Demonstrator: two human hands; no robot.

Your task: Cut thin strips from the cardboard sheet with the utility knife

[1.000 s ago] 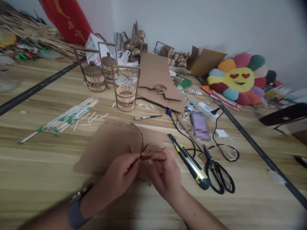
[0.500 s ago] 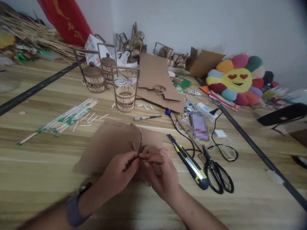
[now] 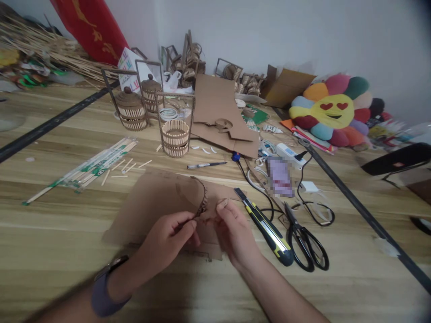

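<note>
A thin brown cardboard strip [image 3: 204, 194] with a notched edge curves upward over a flat cardboard sheet [image 3: 134, 215]. My left hand [image 3: 171, 237] pinches its lower end between thumb and forefinger. Just to the right of the strip, my right hand [image 3: 237, 231] is closed, thumb against fingertips; what they hold, if anything, is too small to make out. To the right of that hand lie a yellow and black utility knife [image 3: 264, 226] and black-handled scissors [image 3: 305, 244].
Beyond the sheet are a pen [image 3: 207, 165], a small slatted bucket [image 3: 175, 137] with a tall handle, and more cut cardboard [image 3: 215, 96]. Bagged wooden sticks [image 3: 101, 161] lie at left. A phone [image 3: 280, 176], cables and a power strip [image 3: 291, 154] occupy the right side.
My right hand has come away from my left, moving right and slightly up. The strip's curved part has shifted a little to the right, its lower end still in my left hand.
</note>
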